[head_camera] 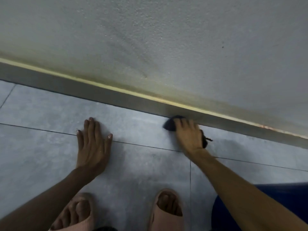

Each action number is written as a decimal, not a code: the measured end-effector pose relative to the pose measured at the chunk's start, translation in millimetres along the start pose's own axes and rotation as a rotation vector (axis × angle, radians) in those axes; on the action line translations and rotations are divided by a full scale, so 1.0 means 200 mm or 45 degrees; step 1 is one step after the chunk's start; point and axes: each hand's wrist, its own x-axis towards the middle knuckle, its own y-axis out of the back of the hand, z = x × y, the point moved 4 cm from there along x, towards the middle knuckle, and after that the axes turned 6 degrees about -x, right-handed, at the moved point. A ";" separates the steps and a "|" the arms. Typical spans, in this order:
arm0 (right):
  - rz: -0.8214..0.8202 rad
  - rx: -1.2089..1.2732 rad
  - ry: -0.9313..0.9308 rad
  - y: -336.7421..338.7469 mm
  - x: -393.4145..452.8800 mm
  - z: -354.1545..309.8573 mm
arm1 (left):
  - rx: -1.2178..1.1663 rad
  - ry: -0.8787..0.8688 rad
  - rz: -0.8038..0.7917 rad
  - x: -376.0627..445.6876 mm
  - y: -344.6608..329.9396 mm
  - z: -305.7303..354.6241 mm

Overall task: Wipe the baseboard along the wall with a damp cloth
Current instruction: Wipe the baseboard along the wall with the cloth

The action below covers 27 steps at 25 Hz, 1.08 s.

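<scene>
Centrally, right of frame middle, the right hand [189,134] clutches a dark cloth [170,125] against the grey baseboard [100,93] crossing diagonally from left to lower right. Left hand [93,145] lies flat, fingers spread, on the tiled floor [41,147].

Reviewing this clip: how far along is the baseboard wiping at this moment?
Done: cannot tell; no stretch of the grey baseboard looks visibly cleaner than another. In hand: the right hand presses a dark cloth against the baseboard's foot, while the left hand lies flat on the tiled floor for support. Left: reddish marks on the top edge farther right, and likely the rest.
</scene>
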 end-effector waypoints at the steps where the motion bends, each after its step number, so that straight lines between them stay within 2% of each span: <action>1: 0.104 0.067 0.144 0.04 0.03 -0.16 | -0.014 0.003 0.011 0.00 -0.01 0.00; 3: 0.226 0.106 0.511 0.09 0.08 -0.44 | -0.016 -0.020 0.007 0.01 -0.02 0.00; 4: 0.214 0.110 0.577 0.08 0.10 -0.50 | -0.004 -0.044 -0.009 0.02 -0.03 0.00; 6: 0.144 0.097 0.460 0.02 0.14 -0.43 | 0.010 -0.074 -0.020 0.03 -0.03 -0.01; 10: -0.056 -0.013 0.139 -0.19 -0.07 0.07 | 0.033 -0.115 -0.034 0.05 -0.05 0.04; 12: -0.105 0.026 -0.103 -0.24 -0.16 0.26 | 0.017 -0.132 -0.062 0.07 -0.07 0.07; 14: -0.116 0.126 -0.388 -0.23 -0.15 0.22 | 0.027 -0.163 -0.087 0.07 -0.08 0.10; 15: -0.087 0.199 -0.455 -0.21 -0.12 0.14 | 0.030 -0.171 -0.095 0.07 -0.09 0.10; 16: -0.033 0.269 -0.405 -0.17 -0.08 0.03 | 0.027 -0.172 -0.090 0.07 -0.09 0.10; 18: 0.091 0.258 -0.054 -0.12 -0.01 -0.15 | 0.027 -0.181 -0.082 0.08 -0.08 0.09; 20: 0.115 0.171 0.213 -0.13 0.01 -0.11 | 0.041 -0.196 -0.092 0.07 -0.08 0.09; 22: 0.000 0.055 0.170 -0.19 -0.03 0.06 | 0.043 -0.203 -0.085 0.07 -0.07 0.08; 27: -0.178 -0.051 -0.308 -0.25 -0.20 0.43 | 0.047 -0.209 -0.103 0.07 -0.08 0.08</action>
